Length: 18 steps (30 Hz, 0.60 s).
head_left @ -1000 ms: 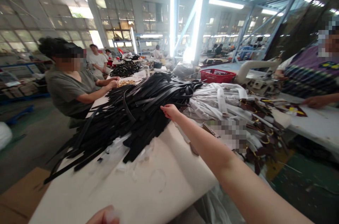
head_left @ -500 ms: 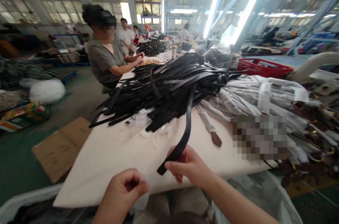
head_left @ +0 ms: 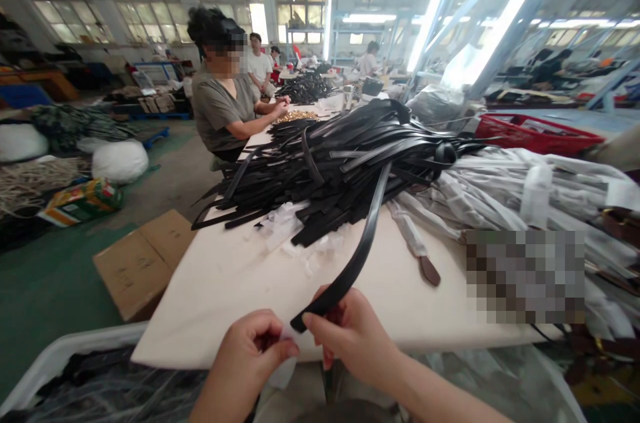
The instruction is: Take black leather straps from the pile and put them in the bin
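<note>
My right hand (head_left: 353,336) grips the near end of a black strap (head_left: 361,251) that arches up from the table's front edge back to a big pile of black straps (head_left: 340,166). Just left of it, my left hand (head_left: 253,356) pinches a small white piece (head_left: 284,369), maybe paper or film, close to the strap's tip. Both hands hover over the near edge of the white table (head_left: 235,283).
Wrapped whitish straps (head_left: 505,189) lie right of the black pile, a red basket (head_left: 537,133) behind them. A seated person (head_left: 223,103) works at the table's far left. A cardboard box (head_left: 143,263) sits on the floor; a white bin (head_left: 55,359) is below the near edge.
My right hand reached into the black pile, pulled one strap out toward me, and now holds its end near my left hand. The view has dropped and shifted slightly.
</note>
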Tool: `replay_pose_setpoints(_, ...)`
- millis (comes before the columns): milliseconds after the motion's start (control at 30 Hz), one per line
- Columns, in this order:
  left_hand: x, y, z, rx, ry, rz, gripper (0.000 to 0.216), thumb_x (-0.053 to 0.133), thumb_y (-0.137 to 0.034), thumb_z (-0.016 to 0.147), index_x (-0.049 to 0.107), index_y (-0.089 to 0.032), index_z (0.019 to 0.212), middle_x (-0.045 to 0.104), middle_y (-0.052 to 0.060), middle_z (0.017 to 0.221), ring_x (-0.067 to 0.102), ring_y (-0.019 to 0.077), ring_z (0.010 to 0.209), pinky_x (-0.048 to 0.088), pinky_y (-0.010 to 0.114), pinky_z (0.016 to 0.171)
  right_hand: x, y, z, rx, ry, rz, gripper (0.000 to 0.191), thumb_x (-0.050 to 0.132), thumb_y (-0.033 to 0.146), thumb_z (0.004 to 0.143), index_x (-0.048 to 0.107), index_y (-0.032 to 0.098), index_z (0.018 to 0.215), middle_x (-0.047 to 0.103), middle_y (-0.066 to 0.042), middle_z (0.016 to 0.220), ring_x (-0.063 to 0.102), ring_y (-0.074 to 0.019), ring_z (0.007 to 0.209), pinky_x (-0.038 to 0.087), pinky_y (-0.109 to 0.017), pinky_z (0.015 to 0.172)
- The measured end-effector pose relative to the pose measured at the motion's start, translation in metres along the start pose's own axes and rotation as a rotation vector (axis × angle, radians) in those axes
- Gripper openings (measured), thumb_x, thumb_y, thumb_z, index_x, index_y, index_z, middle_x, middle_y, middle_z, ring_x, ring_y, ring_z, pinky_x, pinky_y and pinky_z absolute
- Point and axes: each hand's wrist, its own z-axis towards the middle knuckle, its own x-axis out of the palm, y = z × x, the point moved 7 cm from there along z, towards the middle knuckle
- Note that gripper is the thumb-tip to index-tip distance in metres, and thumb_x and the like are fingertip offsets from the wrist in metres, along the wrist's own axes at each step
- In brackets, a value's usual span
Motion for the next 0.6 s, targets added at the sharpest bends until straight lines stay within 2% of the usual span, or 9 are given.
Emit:
replay_pose_setpoints(100, 0.001, -0.003, 0.003, 0.05, 0.013, 0.006, 0.016, 0.07, -0.03, 0.063, 0.064, -0.017, 0.057, 0.055, 0.0, 0.061, 0.051, 0.0174, 0.063, 0.039, 0.027, 0.06, 0.0, -0.005, 0.0, -0.001, 0.017, -0.025, 0.022, 0.063, 0.035, 0.072, 0.052, 0.018, 0.063, 0.05, 0.005, 0.05, 0.045, -0.0082, 0.036, 0.04, -0.021, 0.036)
replay_pose_setpoints(200, 0.006, -0.011, 0.004, 0.176, 0.059, 0.068, 0.024, 0.067, -0.036, 0.073, 0.065, -0.017, 0.058, 0.054, 0.0, 0.063, 0.052, 0.017, 0.065, 0.038, 0.026, 0.061, 0.001, -0.005, -0.001, -0.061, 0.103, -0.115, 0.018, 0.061, 0.027, 0.075, 0.053, 0.017, 0.063, 0.046, 0.005, 0.051, 0.041, -0.0063, 0.042, 0.035, -0.018, 0.039)
replay_pose_setpoints(267, 0.009, -0.011, 0.003, 0.212, 0.104, 0.1, 0.026, 0.064, -0.036, 0.078, 0.065, -0.017, 0.059, 0.056, 0.001, 0.066, 0.054, 0.0175, 0.068, 0.039, 0.026, 0.064, -0.003, -0.003, 0.0, -0.114, 0.167, -0.175, 0.01, 0.069, 0.022, 0.072, 0.063, 0.015, 0.076, 0.048, 0.005, 0.057, 0.042, -0.0063, 0.05, 0.032, -0.017, 0.044)
replay_pose_setpoints(333, 0.011, -0.003, 0.002, 0.149, 0.136, 0.101, 0.025, 0.062, -0.034, 0.079, 0.064, -0.017, 0.061, 0.058, 0.002, 0.066, 0.054, 0.0178, 0.069, 0.039, 0.026, 0.065, -0.013, -0.003, 0.007, -0.107, 0.17, -0.039, 0.038, 0.079, 0.031, 0.069, 0.066, 0.016, 0.102, 0.049, 0.006, 0.058, 0.04, -0.0067, 0.051, 0.031, -0.017, 0.044)
replay_pose_setpoints(367, 0.012, 0.001, 0.001, 0.102, 0.146, 0.091, 0.024, 0.061, -0.034, 0.079, 0.065, -0.016, 0.062, 0.059, 0.002, 0.066, 0.054, 0.018, 0.069, 0.039, 0.026, 0.064, -0.022, -0.004, 0.012, -0.081, 0.124, 0.101, 0.049, 0.079, 0.041, 0.07, 0.065, 0.015, 0.109, 0.046, 0.008, 0.055, 0.036, -0.0064, 0.048, 0.03, -0.017, 0.041)
replay_pose_setpoints(433, 0.013, 0.009, -0.001, 0.036, 0.166, 0.065, 0.026, 0.06, -0.037, 0.08, 0.068, -0.015, 0.068, 0.063, 0.003, 0.067, 0.055, 0.0188, 0.07, 0.04, 0.026, 0.065, -0.037, -0.012, 0.02, -0.048, -0.028, 0.339, 0.054, 0.07, 0.057, 0.076, 0.065, 0.012, 0.104, 0.036, 0.011, 0.046, 0.025, -0.0052, 0.04, 0.025, -0.017, 0.036)
replay_pose_setpoints(467, 0.013, 0.011, -0.001, 0.027, 0.175, 0.051, 0.03, 0.059, -0.039, 0.081, 0.07, -0.014, 0.069, 0.065, 0.004, 0.068, 0.056, 0.0191, 0.071, 0.041, 0.026, 0.065, -0.041, -0.016, 0.022, -0.055, -0.094, 0.372, 0.053, 0.064, 0.061, 0.08, 0.067, 0.011, 0.097, 0.032, 0.011, 0.043, 0.022, -0.0046, 0.037, 0.022, -0.017, 0.034)
replay_pose_setpoints(533, 0.013, 0.013, -0.002, 0.018, 0.18, 0.024, 0.037, 0.058, -0.045, 0.083, 0.071, -0.014, 0.068, 0.066, 0.004, 0.067, 0.056, 0.0178, 0.068, 0.04, 0.025, 0.063, -0.034, -0.023, 0.021, -0.099, -0.122, 0.265, 0.053, 0.061, 0.061, 0.083, 0.07, 0.01, 0.094, 0.035, 0.01, 0.04, 0.025, -0.0043, 0.034, 0.022, -0.018, 0.034)
replay_pose_setpoints(600, 0.01, 0.015, -0.002, 0.01, 0.153, -0.014, 0.04, 0.059, -0.047, 0.083, 0.071, -0.013, 0.065, 0.063, 0.002, 0.062, 0.051, 0.0149, 0.061, 0.037, 0.024, 0.058, -0.012, -0.029, 0.015, -0.158, -0.012, 0.088, 0.054, 0.059, 0.059, 0.086, 0.072, 0.01, 0.103, 0.043, 0.006, 0.045, 0.034, -0.0055, 0.036, 0.027, -0.018, 0.036)
